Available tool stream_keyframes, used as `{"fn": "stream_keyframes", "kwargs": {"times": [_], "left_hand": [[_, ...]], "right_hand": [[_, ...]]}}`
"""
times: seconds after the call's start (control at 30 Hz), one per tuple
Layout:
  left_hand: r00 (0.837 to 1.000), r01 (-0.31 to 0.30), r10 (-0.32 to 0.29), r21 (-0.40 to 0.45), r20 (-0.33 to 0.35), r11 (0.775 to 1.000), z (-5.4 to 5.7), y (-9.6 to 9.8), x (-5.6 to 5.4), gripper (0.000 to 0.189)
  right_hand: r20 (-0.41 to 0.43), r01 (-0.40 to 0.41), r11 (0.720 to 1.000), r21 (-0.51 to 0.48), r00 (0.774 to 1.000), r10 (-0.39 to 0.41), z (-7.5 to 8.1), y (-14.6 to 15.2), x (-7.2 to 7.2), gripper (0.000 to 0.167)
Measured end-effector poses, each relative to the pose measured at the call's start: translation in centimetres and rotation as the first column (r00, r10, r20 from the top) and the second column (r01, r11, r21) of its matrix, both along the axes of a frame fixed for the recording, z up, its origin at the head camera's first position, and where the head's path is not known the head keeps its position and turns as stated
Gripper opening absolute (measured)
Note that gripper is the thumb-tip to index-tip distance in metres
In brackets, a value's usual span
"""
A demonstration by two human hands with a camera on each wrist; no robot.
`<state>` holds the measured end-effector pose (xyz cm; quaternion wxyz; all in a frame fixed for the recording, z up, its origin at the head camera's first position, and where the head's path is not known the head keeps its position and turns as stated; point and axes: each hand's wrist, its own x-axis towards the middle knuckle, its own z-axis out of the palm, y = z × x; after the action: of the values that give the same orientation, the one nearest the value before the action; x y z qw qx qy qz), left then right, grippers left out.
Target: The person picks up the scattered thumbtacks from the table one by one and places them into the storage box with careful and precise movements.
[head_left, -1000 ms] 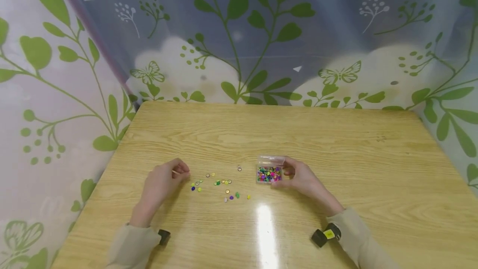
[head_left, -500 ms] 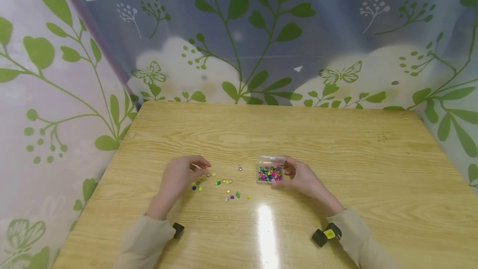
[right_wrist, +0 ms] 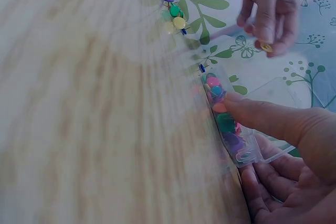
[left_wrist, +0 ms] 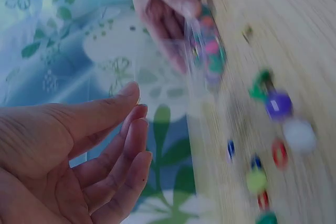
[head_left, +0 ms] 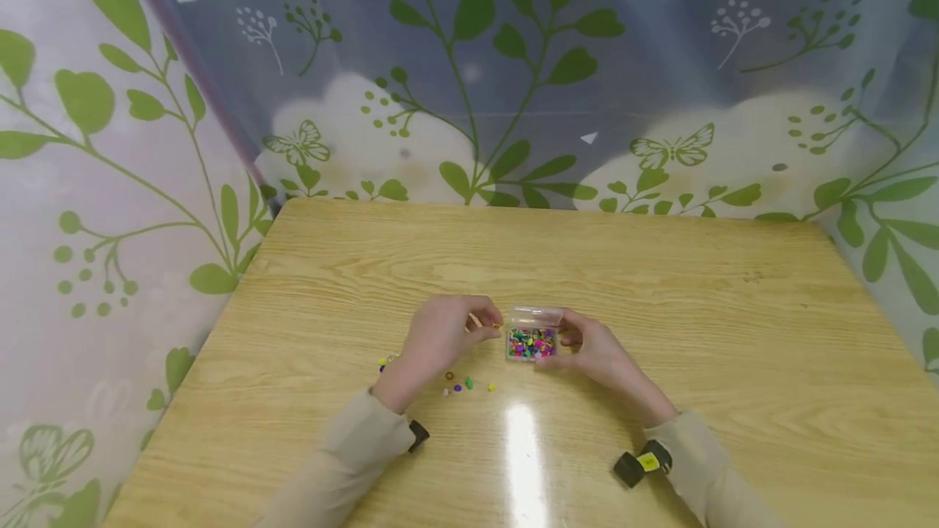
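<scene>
Left hand's (head_left: 443,331) fingers pinch a yellow tack (right_wrist: 266,47); right hand's (head_left: 596,351) curl round a clear box (head_left: 535,318), well off the surface's (head_left: 660,292) far edge.

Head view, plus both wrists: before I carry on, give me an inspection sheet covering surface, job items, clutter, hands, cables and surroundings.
Surface: wood-grain table, with bright glare toward the person.
Job items: clear box, lid open, holding mixed thumbtacks; loose thumbtacks scattered to its left.
Clutter: nothing seen besides those loose ones.
Hands: left hand pinches a small gold-coloured piece near the box; right hand grips the box.
Cables: nothing seen.
Surroundings: leaf-and-butterfly patterned backdrop behind and at both sides.
</scene>
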<state>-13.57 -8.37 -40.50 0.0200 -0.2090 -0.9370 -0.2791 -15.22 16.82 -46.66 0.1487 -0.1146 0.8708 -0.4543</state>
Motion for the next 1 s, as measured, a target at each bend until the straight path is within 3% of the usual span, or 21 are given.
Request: {"fn": "stream_keyframes", "kwargs": {"times": [0.27, 0.5, 0.8, 1.0], "left_hand": [[0.998, 0.050, -0.050, -0.014, 0.050, 0.999, 0.0, 3.6, -0.2, 0.008], [0.998, 0.021, -0.020, -0.014, 0.064, 1.000, -0.6, 4.6, -0.1, 0.018], [0.998, -0.046, 0.045, 0.016, 0.033, 0.999, 0.2, 1.5, 0.0, 0.014], [0.989, -0.150, 0.149, 0.051, 0.026, 0.987, 0.6, -2.0, 0.4, 0.010]], "right_hand": [[0.010, 0.001, 1.000, -0.013, 1.000, -0.001, -0.1, 0.1, 0.0, 0.069], [0.017, -0.003, 1.000, -0.005, 1.000, 0.004, 0.0, 0.1, 0.0, 0.069], [0.009, 0.006, 1.000, 0.004, 1.000, -0.006, 0.2, -0.1, 0.0, 0.070], [0.008, 0.009, 1.000, -0.008, 1.000, -0.009, 0.1, -0.1, 0.0, 0.070]]}}
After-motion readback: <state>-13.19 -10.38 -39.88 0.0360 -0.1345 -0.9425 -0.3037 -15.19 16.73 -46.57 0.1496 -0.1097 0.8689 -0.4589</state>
